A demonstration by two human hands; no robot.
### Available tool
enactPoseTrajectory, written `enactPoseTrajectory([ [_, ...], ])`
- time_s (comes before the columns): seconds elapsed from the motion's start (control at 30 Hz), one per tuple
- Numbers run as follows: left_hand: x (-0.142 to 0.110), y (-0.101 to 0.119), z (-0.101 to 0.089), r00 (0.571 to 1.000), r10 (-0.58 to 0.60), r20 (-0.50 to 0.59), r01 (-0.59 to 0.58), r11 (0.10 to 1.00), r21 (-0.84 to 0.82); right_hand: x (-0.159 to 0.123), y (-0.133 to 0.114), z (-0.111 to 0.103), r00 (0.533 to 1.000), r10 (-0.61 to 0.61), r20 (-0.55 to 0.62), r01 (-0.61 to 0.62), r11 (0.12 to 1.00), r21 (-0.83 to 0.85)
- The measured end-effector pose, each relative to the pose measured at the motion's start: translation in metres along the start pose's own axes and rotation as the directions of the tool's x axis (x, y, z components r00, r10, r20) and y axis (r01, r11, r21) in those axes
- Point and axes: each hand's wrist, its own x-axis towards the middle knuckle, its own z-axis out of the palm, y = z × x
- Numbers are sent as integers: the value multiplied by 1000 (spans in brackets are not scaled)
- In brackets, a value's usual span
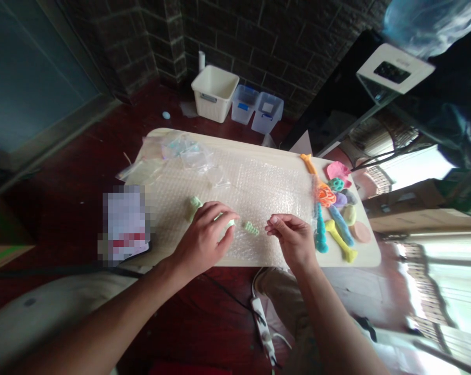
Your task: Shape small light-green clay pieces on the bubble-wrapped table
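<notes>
My left hand (208,232) curls over the bubble wrap with its fingers and thumb bent around a pale green piece of modelling clay (231,223), of which only a bit shows. Partly behind that hand lies a larger light green lump of clay (195,201). Between my two hands, a small knobbly strip of green clay (251,228) rests on the bubble wrap (267,182). My right hand (292,237) is held to the right of this strip, thumb and fingertips pinched together. Whatever may be in that pinch is hidden.
Coloured clay shapes crowd the table's right end, among them a yellow bone-like piece (341,241), a teal stick (320,229) and a pink lump (338,172). Clear plastic bags (188,153) lie at the back left. Storage bins (215,96) stand on the floor behind.
</notes>
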Motion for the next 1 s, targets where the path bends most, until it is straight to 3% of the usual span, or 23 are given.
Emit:
enactPoseTrajectory([
  [0.17, 0, 0, 0, 1000, -1, 6, 1, 1000, 2, 0, -1, 4, 997, 75, -1, -75, 995, 68],
  [0.6, -1, 0, 2, 1000, 9, 1, -9, 1000, -19, -8, -14, 4, 975, 179, 132, -198, 968, 152],
  [0.83, 0, 0, 3, 1000, 15, -3, -15, 1000, -15, -8, -17, 4, 975, 144, 170, -183, 951, 248],
  [1.0, -1, 1, 3, 1000, 17, 0, -17, 1000, -10, -9, -15, 1, 972, 190, 137, -217, 952, 217],
])
